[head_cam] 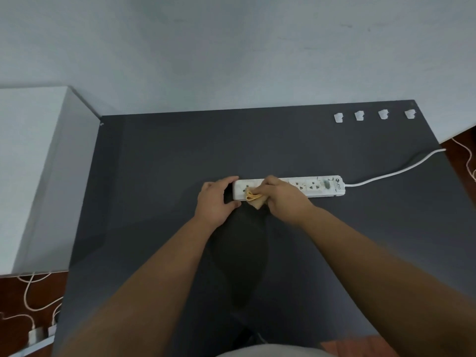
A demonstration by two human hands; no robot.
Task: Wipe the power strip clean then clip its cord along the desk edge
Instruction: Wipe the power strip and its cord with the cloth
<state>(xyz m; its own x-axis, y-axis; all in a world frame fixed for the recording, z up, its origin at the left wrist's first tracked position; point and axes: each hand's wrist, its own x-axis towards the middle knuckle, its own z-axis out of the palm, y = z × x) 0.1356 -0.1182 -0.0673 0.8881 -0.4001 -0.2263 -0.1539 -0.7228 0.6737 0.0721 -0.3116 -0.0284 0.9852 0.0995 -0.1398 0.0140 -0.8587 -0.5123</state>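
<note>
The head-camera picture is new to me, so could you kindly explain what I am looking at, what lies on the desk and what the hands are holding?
There is no machine here: a person wears a camera on the head, so you look down along both bare arms. The dark desk stands against a pale wall. On it lies a white power strip, its surface looking smudged, with its white cord trailing off the desk's right edge. The left hand steadies the strip's left end. The right hand presses a folded yellow cloth onto the strip, apparently wiping it. Four small white cord clips sit in a row near the far right corner, with no cord in them yet.
</note>
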